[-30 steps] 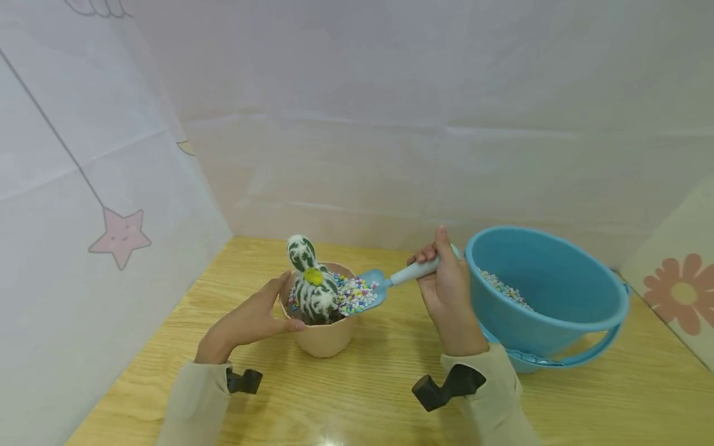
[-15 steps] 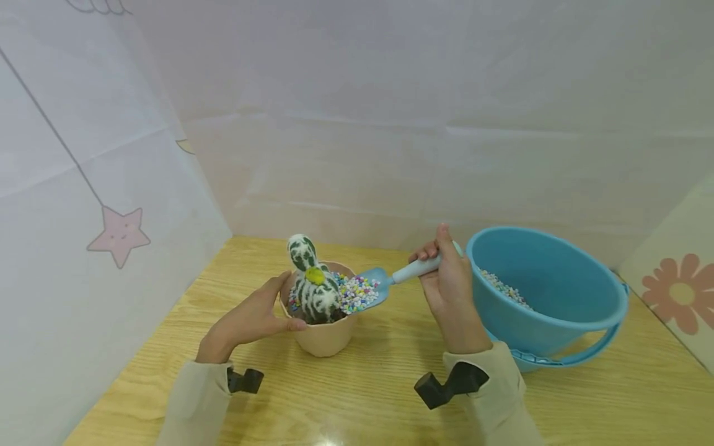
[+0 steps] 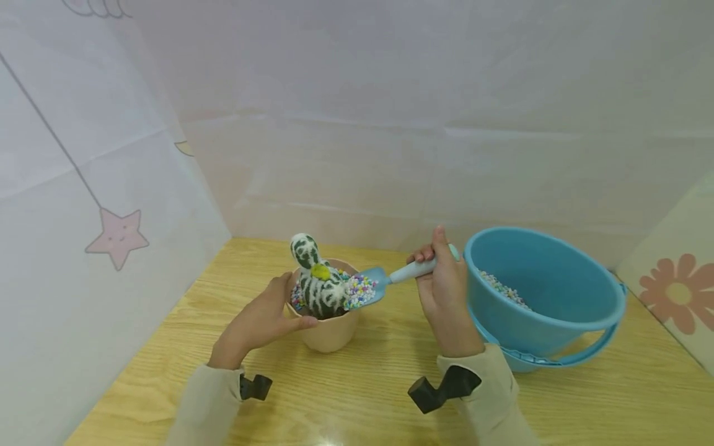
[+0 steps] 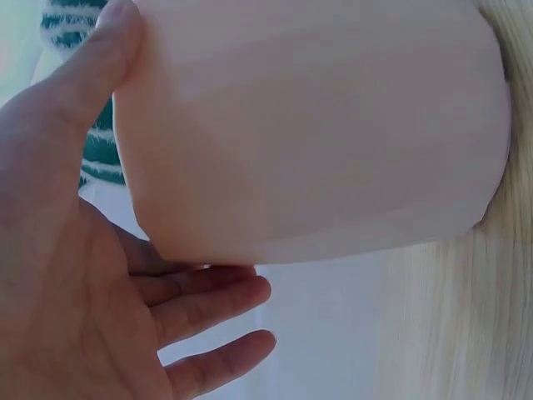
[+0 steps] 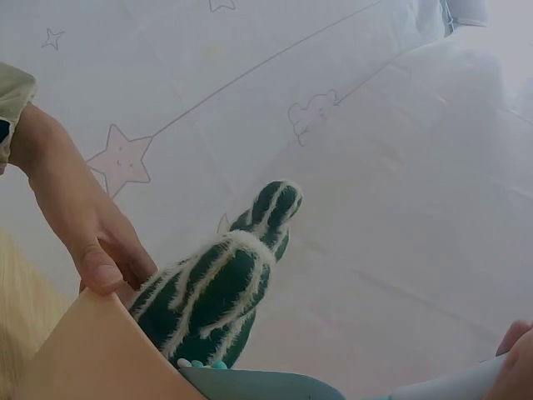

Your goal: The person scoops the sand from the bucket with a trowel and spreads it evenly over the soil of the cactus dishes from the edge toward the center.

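My left hand (image 3: 264, 324) grips a peach-coloured flowerpot (image 3: 329, 337) by its left side, thumb at the near rim. The left wrist view shows the thumb and fingers about the pot's wall (image 4: 316, 142). Inside stands a dark green artificial cactus (image 3: 320, 296) with white fuzzy stripes and a yellow flower, leaning left at its top. Multicoloured pellets lie around its base. My right hand (image 3: 446, 291) holds a light blue toy shovel (image 3: 413, 271) by the handle. Its blade (image 5: 258, 383), loaded with pellets (image 3: 359, 291), is over the pot's right rim.
To the right of my right hand, a blue bucket (image 3: 552, 334) sits tilted on the wooden table (image 3: 357, 396), with more pellets (image 3: 504, 289) inside. A pale printed cloth (image 3: 357, 173) closes off the back and both sides.
The left hand and the flowerpot with its cactus have shifted slightly right, and the pot's rim reaches further under the shovel blade. The right hand has barely moved.
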A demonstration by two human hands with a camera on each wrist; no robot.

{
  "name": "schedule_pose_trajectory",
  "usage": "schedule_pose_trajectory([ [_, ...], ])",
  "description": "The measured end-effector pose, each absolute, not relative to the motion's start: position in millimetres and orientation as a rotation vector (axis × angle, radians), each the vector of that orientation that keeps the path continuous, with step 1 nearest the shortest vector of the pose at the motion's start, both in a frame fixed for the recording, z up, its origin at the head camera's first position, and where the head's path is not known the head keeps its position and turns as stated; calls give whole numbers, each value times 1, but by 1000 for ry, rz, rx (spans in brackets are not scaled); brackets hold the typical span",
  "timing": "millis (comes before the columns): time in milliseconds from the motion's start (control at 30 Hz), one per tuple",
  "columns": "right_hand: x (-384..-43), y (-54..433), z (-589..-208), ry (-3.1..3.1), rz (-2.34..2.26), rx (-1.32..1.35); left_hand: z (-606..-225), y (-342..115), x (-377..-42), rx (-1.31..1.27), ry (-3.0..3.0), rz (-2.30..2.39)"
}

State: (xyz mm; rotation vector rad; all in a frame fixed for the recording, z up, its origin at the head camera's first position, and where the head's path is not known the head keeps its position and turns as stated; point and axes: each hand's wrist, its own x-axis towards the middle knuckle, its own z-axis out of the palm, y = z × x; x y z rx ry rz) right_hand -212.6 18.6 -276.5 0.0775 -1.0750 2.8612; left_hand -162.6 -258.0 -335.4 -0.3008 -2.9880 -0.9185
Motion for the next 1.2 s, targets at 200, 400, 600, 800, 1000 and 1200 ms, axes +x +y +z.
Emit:
schedule_pose_trajectory([
  [200,-214,18,-276,-1078,2831,85,-335,-255,-162,-292,-2986,-895],
  [400,-213,22,-276,-1068,2853,76,-335,-258,-162,-330,-2959,-973],
  [600,-211,26,-274,-1079,2863,112,-335,-261,-164,-339,-2964,-947],
  [800,-211,26,-272,-1099,2861,118,-334,-264,-163,-352,-2962,-965],
  [1000,-211,25,-271,-1142,2832,108,-332,-265,-161,-345,-2976,-986],
  [1200,-210,21,-271,-1141,2846,47,-334,-263,-162,-375,-2965,-1007],
])
